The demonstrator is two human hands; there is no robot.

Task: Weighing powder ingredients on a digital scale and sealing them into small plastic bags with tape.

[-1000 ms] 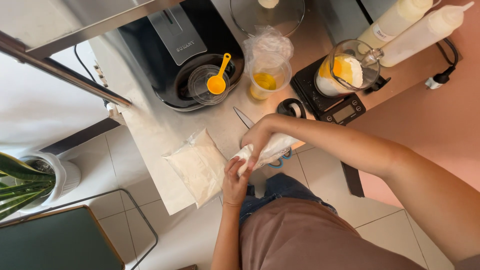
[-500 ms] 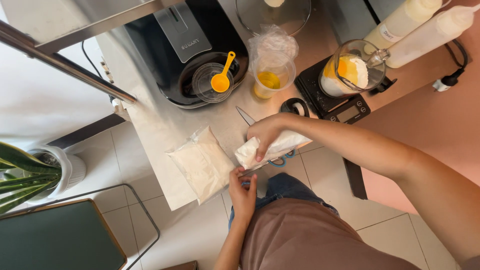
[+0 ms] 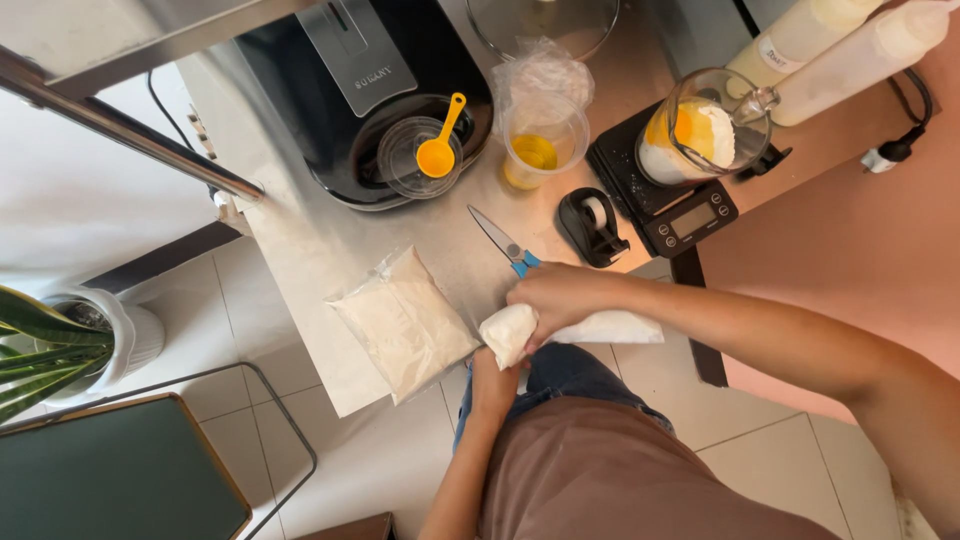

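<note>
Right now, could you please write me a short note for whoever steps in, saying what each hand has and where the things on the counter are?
Right hand: clasped over a small white powder bag at the counter's near edge.
Left hand: under the same bag, gripping its rolled end from below.
Beside it, to the left: a larger flat bag of white powder, untouched.
Blue-handled scissors lie just behind the right hand, with a tape dispenser beyond.
On the scale: a glass jar already holding white powder and yolk.
Whether the small bag is sealed or open cannot be told.
</note>
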